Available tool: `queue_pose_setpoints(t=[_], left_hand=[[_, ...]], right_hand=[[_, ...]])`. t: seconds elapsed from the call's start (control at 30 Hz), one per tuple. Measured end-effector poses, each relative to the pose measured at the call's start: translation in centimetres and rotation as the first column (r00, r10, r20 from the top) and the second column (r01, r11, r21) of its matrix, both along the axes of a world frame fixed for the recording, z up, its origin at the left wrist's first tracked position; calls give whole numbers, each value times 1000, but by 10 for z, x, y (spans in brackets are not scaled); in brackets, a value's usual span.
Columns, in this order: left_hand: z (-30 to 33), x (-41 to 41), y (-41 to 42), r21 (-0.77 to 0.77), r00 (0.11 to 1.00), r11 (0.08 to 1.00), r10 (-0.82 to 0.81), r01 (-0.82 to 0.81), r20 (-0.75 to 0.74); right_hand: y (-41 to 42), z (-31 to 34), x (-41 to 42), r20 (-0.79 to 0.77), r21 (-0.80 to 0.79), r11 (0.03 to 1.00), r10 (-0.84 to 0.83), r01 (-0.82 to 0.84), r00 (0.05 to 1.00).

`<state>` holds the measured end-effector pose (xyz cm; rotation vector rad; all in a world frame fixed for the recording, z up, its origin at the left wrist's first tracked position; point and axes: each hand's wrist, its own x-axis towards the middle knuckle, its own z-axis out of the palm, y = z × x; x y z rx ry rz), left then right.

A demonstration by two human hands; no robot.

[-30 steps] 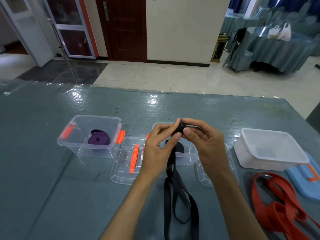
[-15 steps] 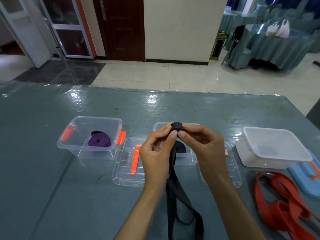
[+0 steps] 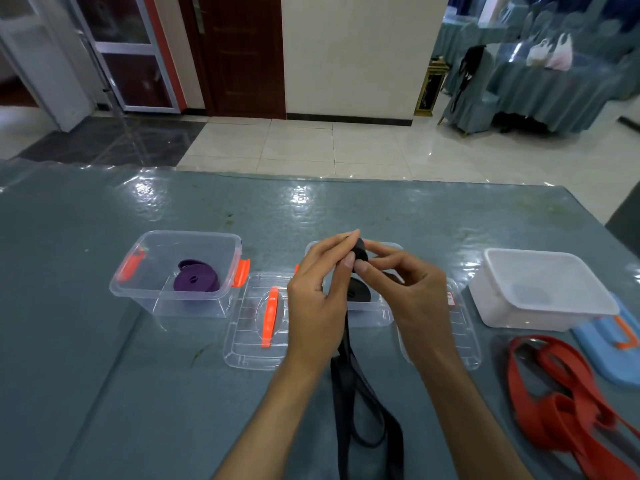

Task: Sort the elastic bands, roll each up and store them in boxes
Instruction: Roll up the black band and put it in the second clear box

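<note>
The big grey tabletop (image 3: pixel 104 375) is holding three boxes in a row. The clear box (image 3: pixel 175 271) on the left is keeping a rolled purple band (image 3: pixel 195 280). The white box (image 3: pixel 540 289) on the right is looking empty, and loose red bands (image 3: pixel 561 400) are lying in front of it. The middle box (image 3: pixel 372 311) is sitting behind the hands, with a dark roll inside. The left hand (image 3: pixel 318 299) and right hand (image 3: pixel 408 296) are both pinching the small rolled end of the black band (image 3: pixel 358 251) with their fingers clamped on it. The long tail is hanging down to the tabletop. If the fingers are letting go even a little, the stretchy roll could be springing open, or the tail could be twisting and making the roll crooked
</note>
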<state>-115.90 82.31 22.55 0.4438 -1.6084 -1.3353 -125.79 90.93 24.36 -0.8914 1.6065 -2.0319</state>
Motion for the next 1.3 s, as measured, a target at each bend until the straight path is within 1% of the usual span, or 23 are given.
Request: queue_pose_setpoints(t=[0.07,0.1,0.13,0.2,0.27,0.33,0.4,0.47,0.53,0.6,0.67,0.73,0.8,0.9,0.97,1.03,1.1,1.13,1.23,1.3], left_hand=[[6,-3,-3,-17,1000,1000,-8,8,-12],[9,-5,-4,19,999,1000,-9,10,-41],[13,-6,-5,89,996,996,-18,26,-88],[18,-8,-8,194,982,980,-13,50,-186],[19,-9,-14,202,974,978,-7,54,-227],[18,-10,-20,142,977,988,-27,58,-212],[15,-10,-24,73,986,995,-56,68,-157],[12,-9,-30,35,992,995,-87,90,-93],[10,-8,-38,-10,996,997,-79,78,-35],[12,-6,-44,-32,997,997,-75,74,-16],[16,-6,-48,-25,996,996,-90,90,-21],[18,-6,-49,18,995,995,-99,100,-30],[21,-9,-47,98,995,991,-82,87,-57],[20,-14,-42,187,991,981,-19,43,-129],[18,-17,-40,240,982,970,1,44,-186],[16,-20,-38,209,979,975,-28,71,-203],[16,-20,-38,172,981,981,-57,89,-184],[17,-19,-38,162,985,984,-52,79,-165],[21,-14,-41,117,993,992,-27,41,-117],[26,-10,-40,87,992,995,-38,49,-118]], right_hand=[[-2,5,-3,-14,-12,1000,-4,4,1000],[-3,9,-4,-22,-26,1000,-11,10,1000],[-4,13,-6,-36,-36,999,-14,12,999],[-7,18,-8,-53,-45,999,21,-23,998],[-12,20,-7,-23,-57,997,55,-57,998],[-16,21,-6,53,-85,995,63,-58,997],[-20,22,-7,122,-116,992,64,-50,990],[-23,20,-9,169,-128,991,68,-47,983],[-26,17,-9,194,-110,993,66,-45,979],[-28,18,-10,173,-76,996,60,-47,983],[-29,22,-16,80,-17,999,42,-41,996],[-28,25,-24,13,21,999,45,-45,999],[-28,25,-29,7,11,998,54,-54,999],[-30,21,-28,-41,-21,998,60,-61,997],[-32,19,-24,-26,-65,996,64,-65,998],[-34,19,-20,54,-131,990,61,-54,997],[-34,20,-18,130,-161,986,55,-34,990],[-33,20,-19,136,-150,988,53,-33,989],[-26,20,-20,77,-59,997,54,-49,996],[-21,24,-18,80,-63,996,75,-70,994]])
